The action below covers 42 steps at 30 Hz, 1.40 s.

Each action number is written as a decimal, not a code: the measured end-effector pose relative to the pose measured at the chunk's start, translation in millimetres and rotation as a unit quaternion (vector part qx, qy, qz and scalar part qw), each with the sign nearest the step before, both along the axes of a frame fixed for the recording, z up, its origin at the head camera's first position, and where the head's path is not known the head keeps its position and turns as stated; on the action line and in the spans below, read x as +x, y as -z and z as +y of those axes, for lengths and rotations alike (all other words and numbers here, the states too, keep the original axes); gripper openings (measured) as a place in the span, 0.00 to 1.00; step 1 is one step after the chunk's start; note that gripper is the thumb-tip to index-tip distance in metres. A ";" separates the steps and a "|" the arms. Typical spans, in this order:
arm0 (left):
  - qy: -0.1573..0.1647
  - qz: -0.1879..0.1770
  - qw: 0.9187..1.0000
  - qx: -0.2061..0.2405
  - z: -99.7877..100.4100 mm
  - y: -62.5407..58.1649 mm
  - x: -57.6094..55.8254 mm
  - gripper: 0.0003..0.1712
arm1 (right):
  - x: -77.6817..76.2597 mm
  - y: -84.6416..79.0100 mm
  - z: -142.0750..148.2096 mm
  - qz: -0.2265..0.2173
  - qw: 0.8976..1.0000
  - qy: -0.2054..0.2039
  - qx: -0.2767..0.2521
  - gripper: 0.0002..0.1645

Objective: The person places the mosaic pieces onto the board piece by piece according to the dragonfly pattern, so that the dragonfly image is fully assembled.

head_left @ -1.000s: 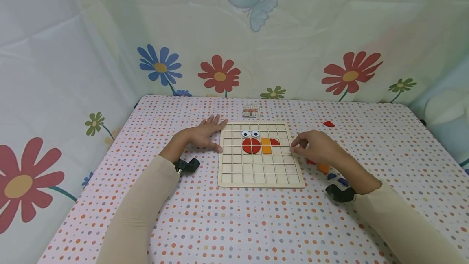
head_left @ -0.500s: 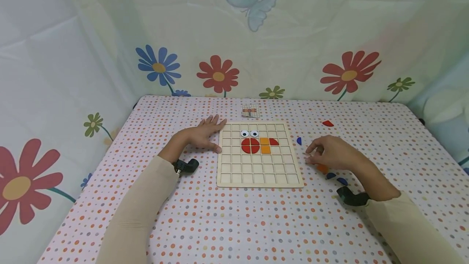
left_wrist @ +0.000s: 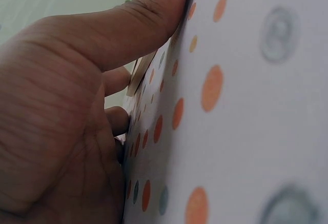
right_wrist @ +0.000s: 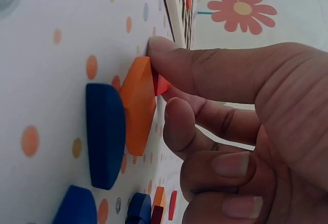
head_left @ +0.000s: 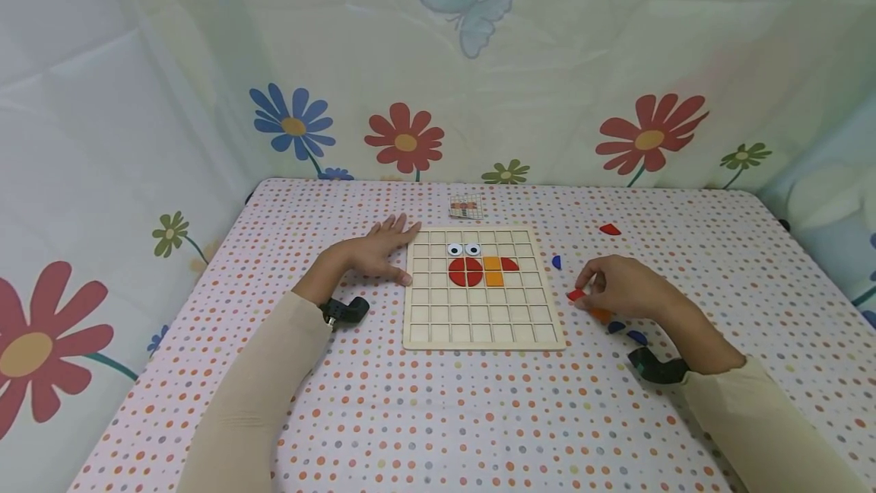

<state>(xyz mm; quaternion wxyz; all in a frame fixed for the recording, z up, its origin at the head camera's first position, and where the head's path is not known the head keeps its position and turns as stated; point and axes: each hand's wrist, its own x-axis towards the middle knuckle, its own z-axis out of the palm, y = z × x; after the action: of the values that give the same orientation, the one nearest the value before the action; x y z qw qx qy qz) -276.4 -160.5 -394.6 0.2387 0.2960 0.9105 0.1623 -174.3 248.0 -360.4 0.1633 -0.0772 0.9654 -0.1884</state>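
A wooden grid board [head_left: 445, 336] lies mid-table, bearing a red circle [head_left: 465, 272] made of quarter pieces, two googly-eye pieces [head_left: 464, 249], orange squares [head_left: 493, 272] and a red quarter-circle piece [head_left: 509, 265]. Along its left edge rests my left hand [head_left: 375, 253], fingers spread and thumb against the rim. Right of the board, my right hand [head_left: 619, 286] pinches another red quarter-circle piece [head_left: 575, 295] between thumb and index finger, low over the cloth. Beside those fingertips, in the right wrist view, are an orange piece [right_wrist: 137, 111] and a blue half-circle piece [right_wrist: 105, 137].
A small picture card [head_left: 466, 207] lies behind the board. One blue half-circle piece [head_left: 557, 262] sits near the board's right edge. Further back is a loose red piece [head_left: 610, 230]. Another blue half-circle piece [head_left: 637, 337] lies near my right wrist. A dotted cloth covers the table.
My right hand has drawn back rightward from the board's edge, where a blue half-circle piece now shows, and has taken hold of a red piece. My left hand has stayed put.
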 end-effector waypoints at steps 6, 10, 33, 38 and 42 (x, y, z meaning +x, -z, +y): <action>0.002 0.000 1.000 0.003 -0.6 -0.1 1.0 0.63 | 0.7 0.8 -0.8 0.010 1.000 -0.005 -0.001 0.20; 0.002 0.000 1.000 0.006 -0.6 -0.3 1.1 0.63 | 2.0 0.3 -1.7 0.012 1.000 -0.007 -0.006 0.19; -0.003 0.006 1.000 0.001 0.3 1.9 -0.3 0.63 | 4.3 6.1 -9.3 0.035 0.999 0.003 0.019 0.21; -0.005 0.006 1.000 0.006 0.2 1.7 -0.5 0.63 | 5.8 4.8 -11.8 0.035 0.999 -0.012 0.003 0.14; -0.003 0.004 1.000 0.008 0.0 1.4 0.1 0.63 | 6.2 5.7 -13.7 0.044 0.999 -0.012 -0.004 0.17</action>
<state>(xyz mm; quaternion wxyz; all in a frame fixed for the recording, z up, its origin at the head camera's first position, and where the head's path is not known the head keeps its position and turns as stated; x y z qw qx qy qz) -276.3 -160.4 -396.0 0.2318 0.2956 0.9112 0.1693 -168.1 234.3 -366.1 0.1223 -0.0982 0.9698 -0.1869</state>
